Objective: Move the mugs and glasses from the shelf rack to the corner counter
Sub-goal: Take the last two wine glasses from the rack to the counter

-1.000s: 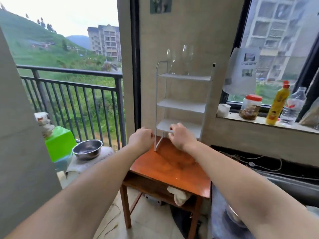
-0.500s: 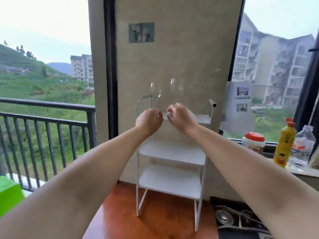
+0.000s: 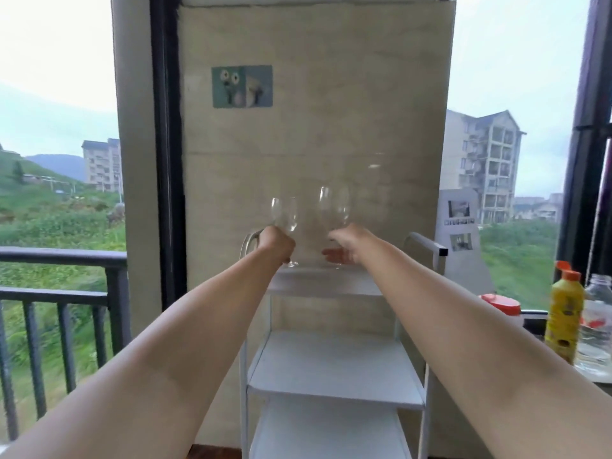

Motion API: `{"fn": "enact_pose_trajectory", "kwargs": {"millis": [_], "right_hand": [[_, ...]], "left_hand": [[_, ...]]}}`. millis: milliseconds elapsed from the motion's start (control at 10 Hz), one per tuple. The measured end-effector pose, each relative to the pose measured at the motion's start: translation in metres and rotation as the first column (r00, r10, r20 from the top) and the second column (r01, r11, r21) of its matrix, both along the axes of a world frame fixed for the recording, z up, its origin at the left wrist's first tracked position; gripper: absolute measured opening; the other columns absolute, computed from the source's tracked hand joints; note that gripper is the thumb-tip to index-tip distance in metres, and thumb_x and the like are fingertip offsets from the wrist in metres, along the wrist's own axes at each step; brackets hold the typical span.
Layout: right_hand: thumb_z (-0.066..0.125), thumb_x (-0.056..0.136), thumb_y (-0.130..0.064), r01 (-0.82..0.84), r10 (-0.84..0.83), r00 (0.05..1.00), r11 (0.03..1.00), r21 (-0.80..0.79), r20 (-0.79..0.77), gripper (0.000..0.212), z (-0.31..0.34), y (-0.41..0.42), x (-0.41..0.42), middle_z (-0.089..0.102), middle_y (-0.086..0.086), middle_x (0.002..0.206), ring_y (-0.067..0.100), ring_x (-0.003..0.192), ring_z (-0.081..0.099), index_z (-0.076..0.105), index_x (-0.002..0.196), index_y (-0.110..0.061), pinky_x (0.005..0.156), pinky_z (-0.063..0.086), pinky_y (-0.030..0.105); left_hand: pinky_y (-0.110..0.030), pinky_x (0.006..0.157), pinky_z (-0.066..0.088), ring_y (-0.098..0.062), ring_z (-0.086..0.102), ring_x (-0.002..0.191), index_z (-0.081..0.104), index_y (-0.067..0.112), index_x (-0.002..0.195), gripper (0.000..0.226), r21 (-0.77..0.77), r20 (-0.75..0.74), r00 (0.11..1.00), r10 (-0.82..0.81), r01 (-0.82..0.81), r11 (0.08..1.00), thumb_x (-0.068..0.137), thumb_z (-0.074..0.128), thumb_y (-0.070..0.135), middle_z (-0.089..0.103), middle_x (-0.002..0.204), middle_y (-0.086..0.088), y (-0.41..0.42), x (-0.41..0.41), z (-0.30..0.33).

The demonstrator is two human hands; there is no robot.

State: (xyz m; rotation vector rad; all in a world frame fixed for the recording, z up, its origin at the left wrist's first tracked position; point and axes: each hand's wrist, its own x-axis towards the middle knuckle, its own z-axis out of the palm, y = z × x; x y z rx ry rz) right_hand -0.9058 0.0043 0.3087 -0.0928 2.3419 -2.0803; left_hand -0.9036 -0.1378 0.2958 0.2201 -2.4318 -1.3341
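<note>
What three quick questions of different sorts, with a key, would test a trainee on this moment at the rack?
1. True or false: the two glasses stand on the middle shelf of the rack.
2. Which hand is at the left glass? A) left hand B) right hand C) neither
3. Fill in: on the sill at the right, the bottle with the orange cap is ____ in colour.

Key
1. False: both stand on the top shelf, where the left hand grips the stem of the left glass and the right hand holds the stem of the right glass.
2. A.
3. Yellow: the yellow bottle.
</note>
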Motion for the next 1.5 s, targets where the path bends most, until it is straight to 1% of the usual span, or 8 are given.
{"fn": "enact_pose_trajectory", "kwargs": {"millis": [100,300,400,600,800,900,1200,1500], "right_hand": [[0.042,0.098,-0.008,0.018,-0.019,1.000,1.000,0.020,0.023,0.022,-0.005,-0.008,-0.011,0.060,0.008,0.052,0.009,0.023,0.052,0.041,0.077,-0.011,0.026,0.041,0.016],[0.041,0.101,-0.021,0.071,-0.072,0.996,0.997,-0.026,-0.049,0.024,-0.012,-0.010,-0.017,0.048,0.004,0.073,0.011,0.043,0.057,0.045,0.078,-0.015,0.030,0.044,0.016],[0.039,0.102,-0.023,0.093,-0.098,0.992,0.994,-0.065,-0.084,0.022,-0.010,-0.006,-0.009,0.049,0.002,0.072,0.011,0.053,0.053,0.047,0.085,-0.012,0.031,0.042,0.016],[0.037,0.100,-0.023,0.097,-0.098,0.981,0.995,-0.015,-0.167,0.035,0.005,0.011,0.029,0.052,0.001,0.065,0.008,0.038,0.051,0.048,0.069,-0.012,0.029,0.035,0.010],[0.040,0.100,-0.025,-0.021,0.015,0.981,0.999,-0.026,-0.191,0.034,-0.013,0.012,0.092,0.055,-0.001,0.067,0.010,0.049,0.045,0.051,0.069,-0.016,0.036,0.034,0.017],[0.040,0.100,-0.024,-0.076,0.064,0.984,0.995,-0.069,-0.165,0.035,-0.034,0.006,0.124,0.054,0.000,0.068,0.010,0.047,0.041,0.050,0.068,-0.014,0.032,0.030,0.014],[0.039,0.103,-0.023,-0.191,0.185,0.980,0.976,-0.100,-0.067,0.031,-0.101,0.012,0.213,0.052,0.001,0.071,0.008,0.049,0.038,0.049,0.075,-0.014,0.035,0.027,0.015],[0.039,0.102,-0.026,0.053,-0.057,0.982,0.998,0.025,0.178,0.028,-0.228,0.066,0.309,0.054,0.000,0.074,0.009,0.051,0.041,0.051,0.079,-0.015,0.037,0.033,0.017]], "left_hand": [[-0.020,0.034,0.038,-0.022,0.056,0.057,0.054,-0.008,0.120,0.033,0.070,0.025,0.999,0.026,-0.028,0.997,0.091,0.046,0.003,0.059,0.083,-0.014,0.000,-0.010,-0.008],[-0.028,0.067,0.045,-0.021,0.061,0.107,0.054,0.007,0.120,0.033,0.188,0.041,0.997,0.062,-0.068,0.980,0.091,0.039,0.011,0.064,0.102,-0.007,-0.008,-0.036,-0.020],[-0.028,0.064,0.040,-0.032,0.069,0.093,0.062,-0.002,0.105,0.026,0.181,-0.092,0.995,0.032,-0.015,0.983,0.090,0.043,0.006,0.071,0.098,-0.015,-0.001,-0.013,-0.017],[-0.010,0.025,0.028,-0.014,0.048,0.050,0.055,0.003,0.090,0.013,0.235,-0.242,0.970,-0.018,0.076,0.969,0.093,0.042,0.004,0.059,0.086,-0.012,0.017,0.047,-0.001],[-0.010,0.029,0.031,-0.011,0.045,0.049,0.059,0.009,0.075,0.024,0.288,-0.311,0.949,0.045,0.049,0.956,0.093,0.043,0.006,0.055,0.064,0.002,0.024,0.117,-0.020],[-0.018,0.046,0.040,-0.009,0.046,0.052,0.062,0.007,0.080,0.026,0.277,-0.336,0.936,0.108,-0.011,0.961,0.095,0.042,0.007,0.060,0.069,0.001,0.016,0.145,-0.047],[-0.011,0.035,0.034,-0.010,0.041,0.049,0.059,0.016,0.071,0.029,0.359,-0.209,0.977,0.054,0.025,0.933,0.097,0.046,0.013,0.062,0.074,0.001,-0.005,0.214,-0.111],[-0.014,0.038,0.040,-0.004,0.049,0.034,0.064,0.007,0.077,0.026,0.202,0.124,0.990,-0.065,0.039,0.979,0.095,0.046,0.012,0.059,0.064,0.003,0.030,0.303,-0.227]]}}
